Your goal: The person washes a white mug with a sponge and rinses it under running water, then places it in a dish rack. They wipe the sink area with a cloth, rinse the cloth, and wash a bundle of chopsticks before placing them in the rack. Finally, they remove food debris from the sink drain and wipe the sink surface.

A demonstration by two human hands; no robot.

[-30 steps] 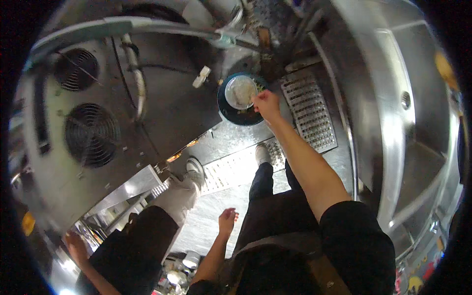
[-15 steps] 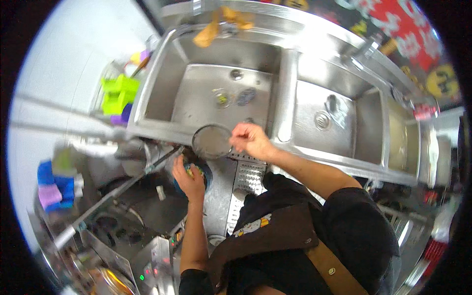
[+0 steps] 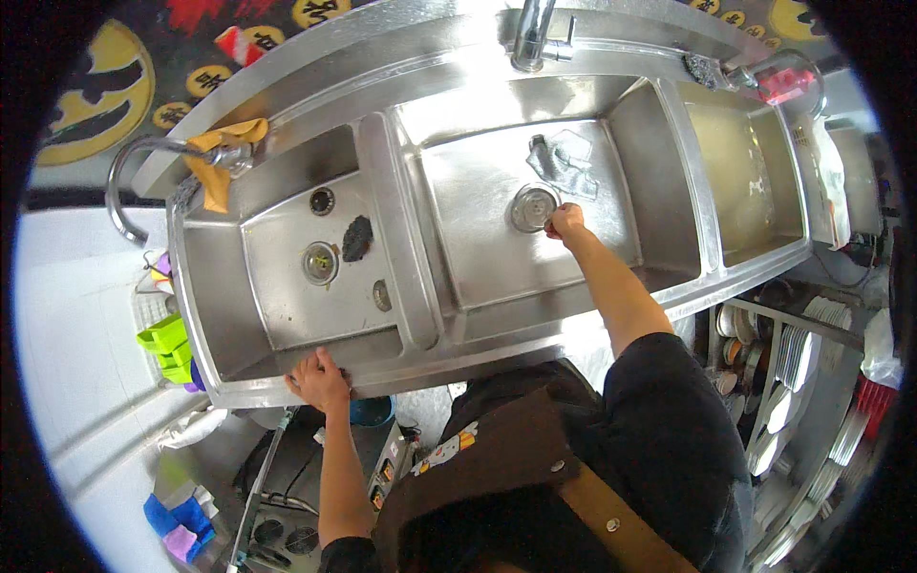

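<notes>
My right hand [image 3: 565, 222] reaches down into the middle sink [image 3: 478, 267]. Its fingers are closed at the edge of a round metal drain strainer [image 3: 533, 207], which lies over the drain. At the front rim of the left sink [image 3: 282, 368], my left hand [image 3: 320, 380] rests with its fingers apart and nothing held. Just below that hand, partly under the rim, is a blue bucket [image 3: 373, 411]. In the left sink, a drain strainer [image 3: 320, 263] has green scraps in it, and a dark scouring pad [image 3: 357, 239] lies beside it.
A wet, greyish crumpled item [image 3: 564, 164] lies beyond my right hand. Cloudy water [image 3: 750, 181] fills the right basin. A faucet [image 3: 533, 38] stands behind the middle sink; a yellow cloth [image 3: 218, 167] hangs by the left faucet. Plates [image 3: 795, 358] stand in racks at right.
My right hand has carried the round strainer from above the left sink's front edge down to the middle drain. My left hand has moved from the bucket onto the rim; the view has turned right.
</notes>
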